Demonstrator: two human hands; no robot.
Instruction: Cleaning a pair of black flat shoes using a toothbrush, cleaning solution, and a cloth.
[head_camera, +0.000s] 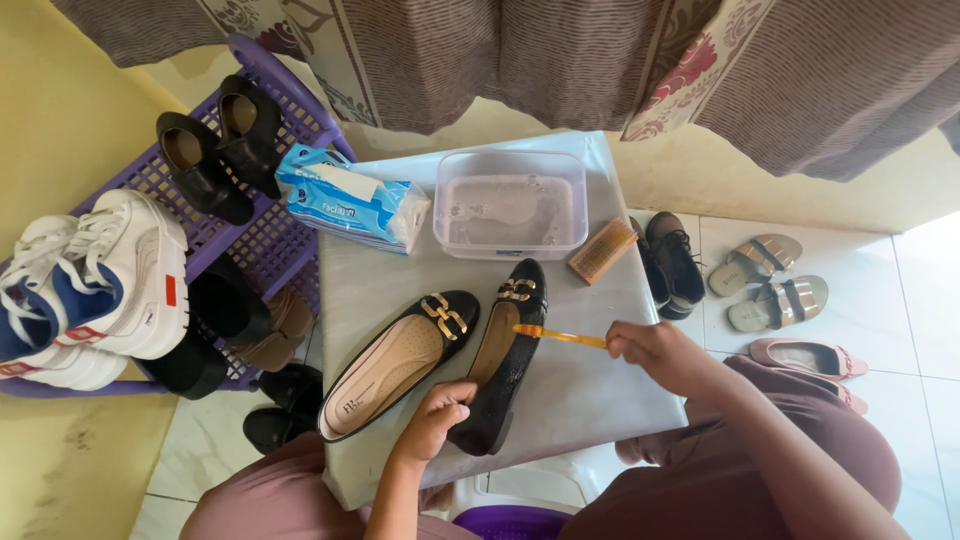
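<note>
From the head camera, looking straight down, two black flat shoes with gold chain buckles lie side by side on a small grey counter (590, 390). The right hand (655, 352) has its grip closed around the end of an orange toothbrush (560, 336), fingers curled tight on the handle. The brush reaches out to the left, and its head touches the inner edge of the right-hand shoe (505, 350), just below the buckle. The left hand (435, 415) has its grip pressed together on the heel end of that same shoe, thumb and fingers pinching the rim and steadying it against the counter. The other shoe (400, 362) lies just beside it to the left, toe pointing up and to the right, its tan insole open to view; neither hand touches it.

Behind the shoes, at the far edge of the counter, stands a clear plastic tub (511, 205) with cloudy water in it. A blue pack of tissues (345, 198) lies to its left, and a small wooden scrub brush (602, 251) sits to its right, near the counter's edge.

To the left stands a purple shoe rack (285, 240) holding black heeled shoes, white sneakers (95, 285) and darker pairs below. On the tiled floor to the right lie dark lace-up shoes, gold sandals (765, 280) and pink flats. Patterned curtains hang along the top.
</note>
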